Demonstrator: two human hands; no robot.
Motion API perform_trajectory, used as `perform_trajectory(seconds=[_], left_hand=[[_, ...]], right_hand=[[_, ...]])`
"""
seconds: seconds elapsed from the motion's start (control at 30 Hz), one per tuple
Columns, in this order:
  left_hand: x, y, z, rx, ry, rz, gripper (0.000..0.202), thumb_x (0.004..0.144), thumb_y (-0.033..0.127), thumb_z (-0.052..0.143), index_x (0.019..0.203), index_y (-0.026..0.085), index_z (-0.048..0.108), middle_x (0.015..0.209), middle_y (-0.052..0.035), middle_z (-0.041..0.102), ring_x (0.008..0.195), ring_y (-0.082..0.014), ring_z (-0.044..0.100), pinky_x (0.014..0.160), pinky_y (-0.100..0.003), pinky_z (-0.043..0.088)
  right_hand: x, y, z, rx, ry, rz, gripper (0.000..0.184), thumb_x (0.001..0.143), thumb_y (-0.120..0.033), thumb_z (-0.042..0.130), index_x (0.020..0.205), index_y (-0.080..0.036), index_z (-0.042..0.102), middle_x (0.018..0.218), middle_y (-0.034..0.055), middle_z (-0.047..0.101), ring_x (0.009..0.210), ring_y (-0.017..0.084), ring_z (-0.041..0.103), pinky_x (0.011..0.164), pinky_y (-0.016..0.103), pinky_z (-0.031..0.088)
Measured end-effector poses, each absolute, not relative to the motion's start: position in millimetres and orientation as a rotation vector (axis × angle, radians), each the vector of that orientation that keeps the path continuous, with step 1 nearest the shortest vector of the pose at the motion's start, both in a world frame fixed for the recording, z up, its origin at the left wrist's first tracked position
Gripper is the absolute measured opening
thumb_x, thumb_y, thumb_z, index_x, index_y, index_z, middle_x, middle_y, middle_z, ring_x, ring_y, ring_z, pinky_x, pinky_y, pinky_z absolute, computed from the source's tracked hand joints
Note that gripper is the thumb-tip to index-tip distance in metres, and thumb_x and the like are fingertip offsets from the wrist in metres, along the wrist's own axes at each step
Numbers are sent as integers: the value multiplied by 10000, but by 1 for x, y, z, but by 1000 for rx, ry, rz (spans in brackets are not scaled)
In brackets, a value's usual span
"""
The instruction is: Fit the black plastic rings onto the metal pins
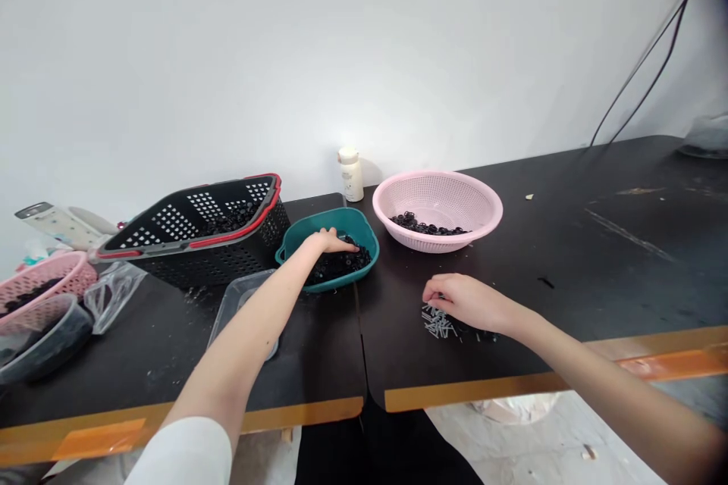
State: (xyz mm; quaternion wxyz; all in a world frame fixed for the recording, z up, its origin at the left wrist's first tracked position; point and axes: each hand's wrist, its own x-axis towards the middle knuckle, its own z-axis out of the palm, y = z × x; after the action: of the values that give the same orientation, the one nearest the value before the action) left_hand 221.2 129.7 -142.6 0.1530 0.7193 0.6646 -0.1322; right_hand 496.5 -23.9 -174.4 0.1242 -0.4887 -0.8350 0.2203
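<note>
My left hand (pixel 334 241) reaches over the rim of a teal plastic basin (pixel 296 233). Its visible fingers are stretched out over the small black ring-like parts (pixel 341 264) inside; the undersides of the fingers are hidden. On the right, my right hand (pixel 455 295) hovers low at a loose pile of short, thin silvery pins (pixel 437 324) on the dark table. Thumb and fingers are drawn together there, and whatever lies between them is too small to make out. Some black bits lie partly hidden under this hand.
Behind the pins stands a pink colander (pixel 437 242) with black rings. A black basket (pixel 205 261) with a red-edged rim, a clear tray (pixel 227 308) and a pink basket (pixel 54 273) are leftward. A white bottle (pixel 351 178) stands by the wall. A seam divides the table (pixel 569 258).
</note>
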Motion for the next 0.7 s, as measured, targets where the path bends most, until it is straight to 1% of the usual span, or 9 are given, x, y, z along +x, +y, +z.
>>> perform_trajectory(seconds=[0.07,0.13,0.27,0.33,0.4,0.47,0.53,0.6,0.7], left_hand=[[218,128,-137,2001,1820,-409,421,919,373,576,1287,176,520,1335,-113,529,1159,-273,559,954,-505,483],[216,125,-131,1963,1722,-431,374,922,368,574,1236,165,554,1264,-102,575,1088,-247,597,907,-465,516],[218,113,-124,1930,1581,-450,352,929,369,563,1211,159,563,1217,-100,596,1028,-224,619,855,-432,541],[220,101,-118,1940,1507,-451,346,937,378,548,1202,155,566,1186,-97,611,994,-211,631,834,-414,549],[220,88,-108,1966,1434,-456,347,945,402,527,1178,151,579,1138,-89,635,958,-198,643,817,-397,552],[216,76,-97,2011,1388,-467,350,933,428,539,1141,154,606,1111,-76,653,954,-197,646,832,-394,544],[210,70,-89,2070,1416,-475,340,918,425,565,1128,163,621,1134,-72,653,991,-209,637,878,-414,526],[203,71,-88,2128,1536,-465,336,919,396,572,1162,165,605,1191,-83,627,1044,-226,618,917,-446,505],[196,81,-98,2171,1774,-433,351,929,354,563,1224,164,560,1257,-103,580,1090,-243,595,920,-472,505]], right_hand=[[491,-27,-172,-1391,-2415,599,143,877,-165,546,837,-189,680,829,40,688,759,200,642,682,303,490],[480,-29,-168,-1331,-2390,537,119,887,-161,553,854,-188,664,878,46,677,829,202,638,747,316,507],[444,-24,-161,-1160,-2361,397,106,918,-152,529,901,-195,625,1220,80,605,1111,218,564,972,374,460],[427,-18,-160,-1081,-2371,346,109,922,-146,525,904,-195,621,1349,83,534,1176,226,525,1002,390,447],[415,-13,-161,-1029,-2389,312,100,912,-137,543,890,-189,625,1293,94,574,1122,238,544,957,404,477],[410,-9,-163,-1001,-2400,290,93,898,-124,564,871,-184,631,1120,95,648,1013,243,570,887,410,507],[410,-9,-166,-981,-2403,277,99,894,-113,569,860,-182,633,1003,86,665,952,237,574,854,402,517],[412,-11,-168,-969,-2402,270,111,898,-106,560,855,-180,630,992,87,661,955,234,571,855,396,518],[413,-13,-168,-968,-2400,264,109,899,-108,560,849,-180,624,990,88,655,963,236,569,853,394,517]])
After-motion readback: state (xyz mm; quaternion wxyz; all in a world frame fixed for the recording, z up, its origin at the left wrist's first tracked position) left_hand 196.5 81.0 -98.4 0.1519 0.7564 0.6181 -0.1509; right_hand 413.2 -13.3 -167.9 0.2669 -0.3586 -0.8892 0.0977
